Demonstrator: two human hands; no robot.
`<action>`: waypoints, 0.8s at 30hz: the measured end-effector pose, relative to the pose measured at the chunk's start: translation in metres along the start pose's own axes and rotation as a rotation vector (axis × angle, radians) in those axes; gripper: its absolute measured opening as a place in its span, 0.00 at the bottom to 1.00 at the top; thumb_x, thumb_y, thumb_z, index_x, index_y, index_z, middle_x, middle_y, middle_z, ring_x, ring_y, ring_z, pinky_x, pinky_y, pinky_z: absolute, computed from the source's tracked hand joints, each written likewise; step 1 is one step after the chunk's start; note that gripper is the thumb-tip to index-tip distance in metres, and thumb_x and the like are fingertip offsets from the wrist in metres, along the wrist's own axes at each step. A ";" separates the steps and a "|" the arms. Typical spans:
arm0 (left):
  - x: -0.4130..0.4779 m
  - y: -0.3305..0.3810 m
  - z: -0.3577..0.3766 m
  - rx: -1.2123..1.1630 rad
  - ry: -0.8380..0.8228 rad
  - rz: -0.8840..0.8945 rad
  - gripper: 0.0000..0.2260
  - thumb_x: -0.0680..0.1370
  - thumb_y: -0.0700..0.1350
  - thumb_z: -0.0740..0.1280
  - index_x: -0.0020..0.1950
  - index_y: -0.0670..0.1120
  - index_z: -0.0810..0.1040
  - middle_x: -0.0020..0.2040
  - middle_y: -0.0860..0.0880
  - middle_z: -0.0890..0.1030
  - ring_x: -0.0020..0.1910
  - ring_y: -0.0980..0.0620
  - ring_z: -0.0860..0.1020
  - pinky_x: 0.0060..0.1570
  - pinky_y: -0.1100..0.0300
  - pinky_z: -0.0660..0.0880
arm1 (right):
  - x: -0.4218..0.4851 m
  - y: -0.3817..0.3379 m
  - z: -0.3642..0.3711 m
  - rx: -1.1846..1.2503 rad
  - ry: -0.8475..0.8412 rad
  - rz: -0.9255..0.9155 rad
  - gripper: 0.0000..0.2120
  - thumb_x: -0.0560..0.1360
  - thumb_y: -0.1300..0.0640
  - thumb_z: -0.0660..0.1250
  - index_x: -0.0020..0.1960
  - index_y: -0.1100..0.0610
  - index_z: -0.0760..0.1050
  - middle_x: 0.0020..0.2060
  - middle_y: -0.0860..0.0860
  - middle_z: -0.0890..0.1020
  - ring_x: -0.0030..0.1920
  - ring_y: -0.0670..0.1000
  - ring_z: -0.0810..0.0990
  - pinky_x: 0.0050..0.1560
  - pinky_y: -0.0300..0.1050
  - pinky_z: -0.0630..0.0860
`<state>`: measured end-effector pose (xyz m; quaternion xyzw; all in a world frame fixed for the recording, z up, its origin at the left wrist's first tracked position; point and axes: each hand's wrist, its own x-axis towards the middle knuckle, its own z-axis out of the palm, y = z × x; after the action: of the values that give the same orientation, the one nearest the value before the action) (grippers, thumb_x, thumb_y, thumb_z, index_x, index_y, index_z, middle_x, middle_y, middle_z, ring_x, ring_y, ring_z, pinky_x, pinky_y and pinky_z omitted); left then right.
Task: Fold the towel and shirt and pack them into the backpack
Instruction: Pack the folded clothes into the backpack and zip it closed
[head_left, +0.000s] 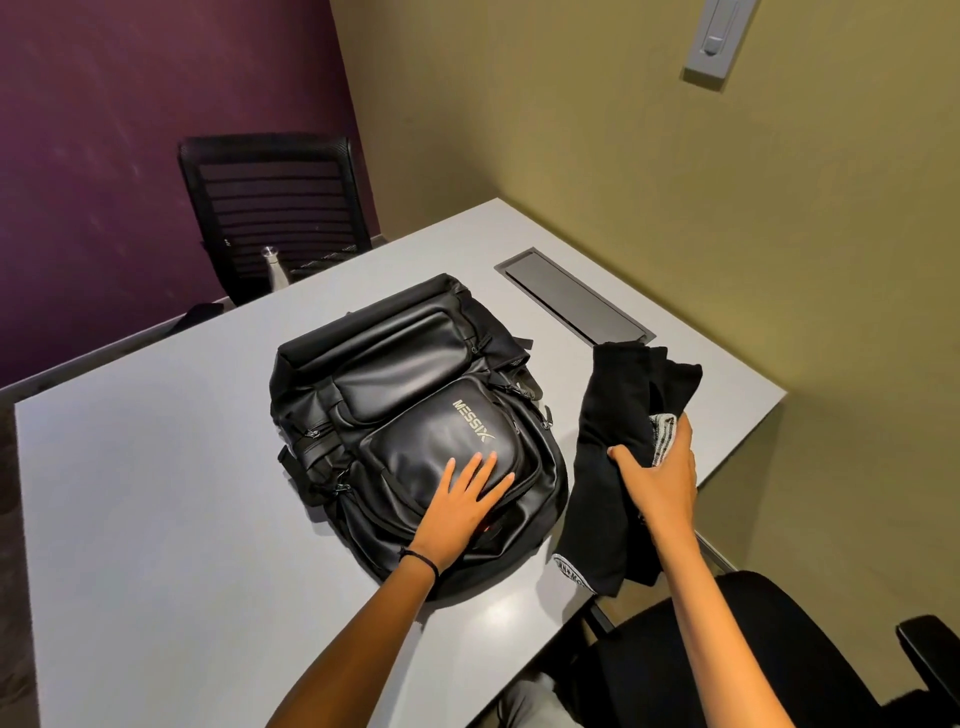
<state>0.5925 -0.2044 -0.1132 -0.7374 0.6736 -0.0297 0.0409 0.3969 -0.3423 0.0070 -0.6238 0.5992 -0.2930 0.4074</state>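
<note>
Place: small office meeting room, as I read it.
Evidence: my grey table (156, 493) has a cable hatch (571, 304); black mesh chair (270, 202) opposite me.

Grey table (156, 493): backpack (395, 374), black cloth (608, 415).

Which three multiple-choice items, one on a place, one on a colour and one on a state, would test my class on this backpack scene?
1. Where does the left hand rest?
A. on the chair
B. on the backpack
C. on the wall

2. What colour is the backpack?
A. black
B. red
C. white

3. What is the right hand doing?
A. lying flat on the table
B. holding a bottle
C. gripping the cloth

Answers:
1 B, the open hand lies flat on the backpack's front.
2 A, its whole shell is black.
3 C, the hand curls round the black cloth to the right of the backpack.
</note>
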 end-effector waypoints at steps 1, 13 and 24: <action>0.001 -0.003 -0.006 -0.021 0.030 0.031 0.35 0.68 0.41 0.73 0.72 0.49 0.65 0.71 0.42 0.69 0.68 0.42 0.69 0.63 0.43 0.70 | 0.000 -0.001 0.000 0.004 -0.001 0.002 0.40 0.69 0.54 0.71 0.74 0.50 0.53 0.67 0.57 0.68 0.64 0.60 0.69 0.61 0.55 0.69; 0.017 -0.034 -0.043 -0.188 0.164 0.079 0.15 0.76 0.52 0.56 0.52 0.48 0.79 0.54 0.47 0.81 0.55 0.48 0.79 0.48 0.56 0.79 | -0.005 -0.019 0.013 0.009 -0.050 -0.001 0.39 0.70 0.54 0.71 0.74 0.50 0.53 0.67 0.57 0.68 0.64 0.60 0.69 0.62 0.56 0.69; 0.003 -0.004 0.000 0.148 -0.056 0.087 0.33 0.75 0.36 0.62 0.77 0.48 0.52 0.77 0.45 0.50 0.76 0.45 0.51 0.71 0.45 0.47 | -0.009 -0.031 0.017 -0.030 -0.024 -0.073 0.41 0.69 0.52 0.71 0.74 0.47 0.50 0.66 0.58 0.67 0.65 0.61 0.68 0.64 0.57 0.68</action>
<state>0.5966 -0.2072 -0.1128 -0.7029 0.6995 -0.0570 0.1152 0.4264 -0.3326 0.0262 -0.6548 0.5753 -0.2910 0.3943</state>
